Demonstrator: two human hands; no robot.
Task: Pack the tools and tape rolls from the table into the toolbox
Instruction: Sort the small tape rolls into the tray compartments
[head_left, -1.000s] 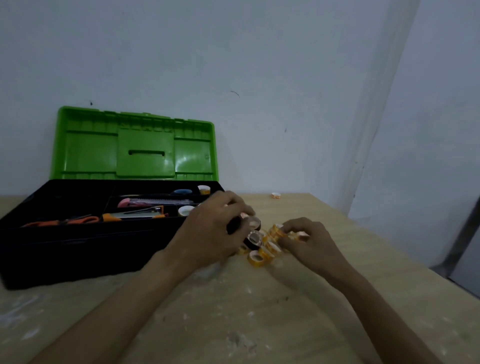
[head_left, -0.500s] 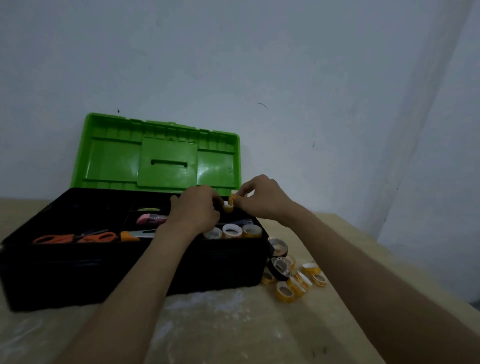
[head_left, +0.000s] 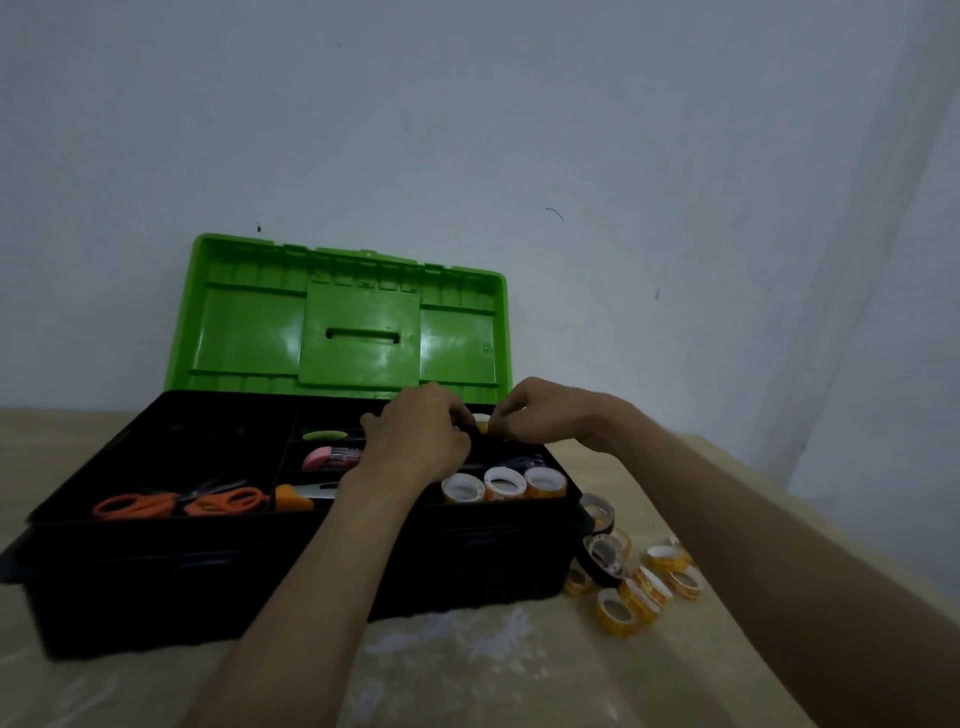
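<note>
The black toolbox (head_left: 291, 561) stands open on the table with its green lid (head_left: 343, 322) upright. Both my hands are over its back right compartment. My left hand (head_left: 415, 436) and my right hand (head_left: 540, 410) meet at a small yellow tape roll (head_left: 481, 422), fingers curled on it. Three tape rolls (head_left: 503, 484) stand in the front right compartment. Orange scissors (head_left: 176, 503), an orange-handled knife (head_left: 304, 492) and a pink tool (head_left: 330, 458) lie in the tray. Several yellow and dark tape rolls (head_left: 631, 577) lie on the table right of the box.
The wooden table (head_left: 467, 670) has white smears in front of the box. A pale wall stands close behind the toolbox and runs along the right side. A green oblong item (head_left: 324, 434) lies in a back compartment.
Both hands left the pile of rolls on the table and moved up over the toolbox's back right compartment with a small roll. The camera view shifted closer to the box.
</note>
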